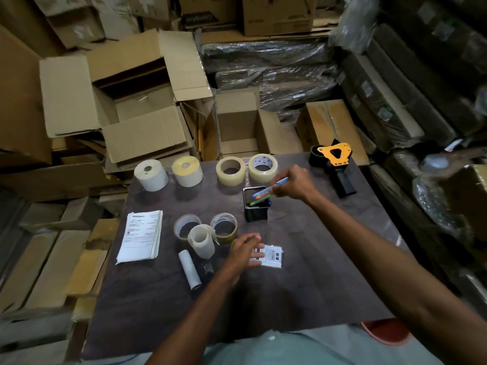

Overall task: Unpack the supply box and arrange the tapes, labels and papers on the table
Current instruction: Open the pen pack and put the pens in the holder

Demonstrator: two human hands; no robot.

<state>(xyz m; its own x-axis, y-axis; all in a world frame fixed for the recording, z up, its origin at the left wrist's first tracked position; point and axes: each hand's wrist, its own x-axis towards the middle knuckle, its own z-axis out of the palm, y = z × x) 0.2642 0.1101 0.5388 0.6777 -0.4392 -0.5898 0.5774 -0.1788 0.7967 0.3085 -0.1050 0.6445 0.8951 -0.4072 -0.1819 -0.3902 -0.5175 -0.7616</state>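
1. the table [303, 285] is a dark, worn board; beyond its far-left edge stands the supply box [123, 101], flaps open, nothing visible in the part of its inside that shows; so the unpacking looks largely done and what remains is arranging.
2. the stack of papers [141, 237] lies flat at the left, long axis running near to far, printed side up.
3. along the far edge, left to right: two label rolls [151, 175], white and cream, upright; two clear tape rolls [232, 171] lying flat, side by side; a tape dispenser [336, 164] with an orange plate at the far right.
4. mid-table, two more tape rolls [224, 227] lie flat, with a loose curl of backing paper [203, 241] just near them and a thin paper tube [189, 270] pointing near-right.
5. the black mesh pen holder [257, 205] stands upright just right of centre; the coming move turns on it, i judge: it sits directly below and near-left of the right hand [292, 184].
6. the right hand pinches a bunch of pens [267, 191]; their long axis slopes down to the near-left, tips at or just inside the holder's mouth; it is the nearer hand to the holder.
7. the left hand [246, 250], fingers straight and together, rests on a small packet of labels [271, 256], white with barcodes, flat on the table near the holder.
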